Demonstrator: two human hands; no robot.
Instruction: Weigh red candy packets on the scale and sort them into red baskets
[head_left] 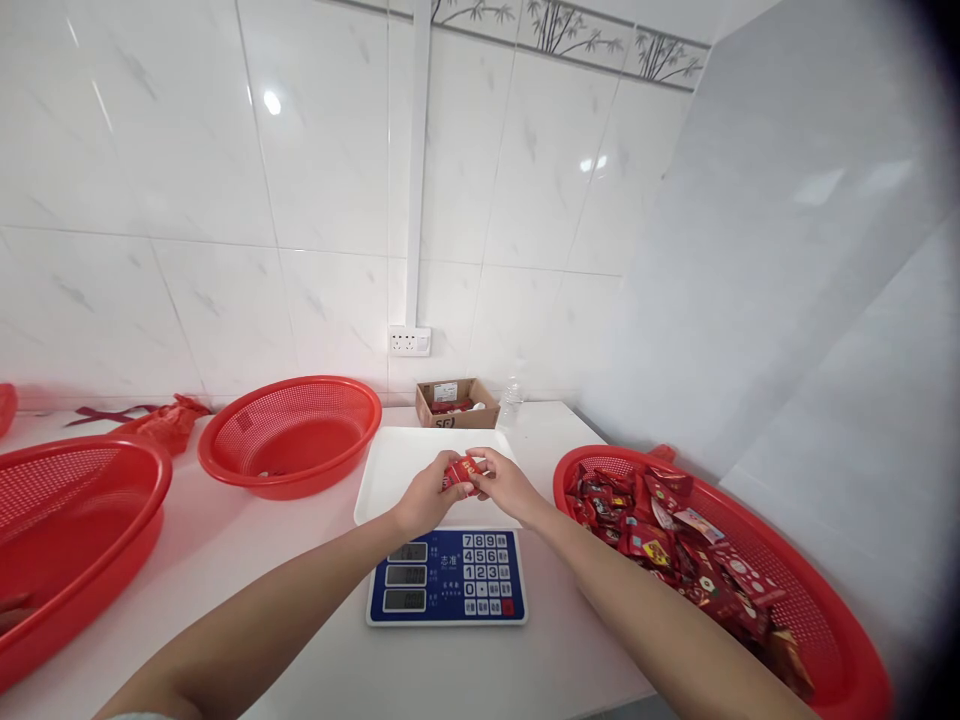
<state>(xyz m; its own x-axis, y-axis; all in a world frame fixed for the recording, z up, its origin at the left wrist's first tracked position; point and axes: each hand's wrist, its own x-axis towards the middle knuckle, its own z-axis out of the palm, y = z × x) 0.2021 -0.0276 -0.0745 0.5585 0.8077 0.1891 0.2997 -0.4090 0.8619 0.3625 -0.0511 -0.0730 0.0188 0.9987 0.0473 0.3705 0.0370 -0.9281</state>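
Between my two hands is a small red packet (463,474) with yellow lettering. My left hand (429,492) grips its left side, and my right hand (501,482) pinches its right side. Both hands are over the white weighing tray (386,465) of a digital scale. Below them is the scale's blue keypad panel (448,577), with several grey displays on its left. To the right, a red perforated basket (840,655) is filled with red snack packets (652,540).
An open cardboard box (457,420) and a clear plastic bottle (512,395) stand at the back. Left of the scale are a red basket (292,485) and another red basket (90,600). A crumpled red bag (171,422) lies near the wall socket (409,342) side.
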